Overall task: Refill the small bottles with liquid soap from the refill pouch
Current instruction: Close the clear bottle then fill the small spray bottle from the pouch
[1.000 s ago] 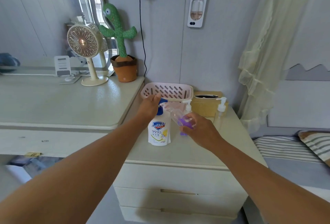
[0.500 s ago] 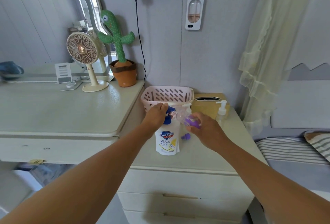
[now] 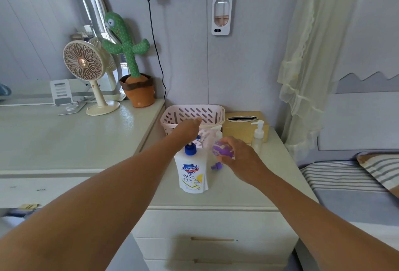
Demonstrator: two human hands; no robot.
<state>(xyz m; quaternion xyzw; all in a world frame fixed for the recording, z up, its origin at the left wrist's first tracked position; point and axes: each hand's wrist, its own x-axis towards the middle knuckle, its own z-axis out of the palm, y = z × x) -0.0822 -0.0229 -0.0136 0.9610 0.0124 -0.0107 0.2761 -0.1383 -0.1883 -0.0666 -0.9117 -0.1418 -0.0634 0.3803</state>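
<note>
In the head view, a white refill pouch [image 3: 191, 175] with a blue spout is seen upright on the surface [image 3: 276, 158], long axis vertical, in front of a pink slotted basket [image 3: 192, 113] whose contents cannot be made out. A small clear bottle [image 3: 222, 151] with a purple label is gripped by the right hand [image 3: 239, 158] just right of the spout, tilted with its neck aimed up-left toward the left hand [image 3: 187, 128]. That hand's fingers are hidden, so its state cannot be told.
</note>
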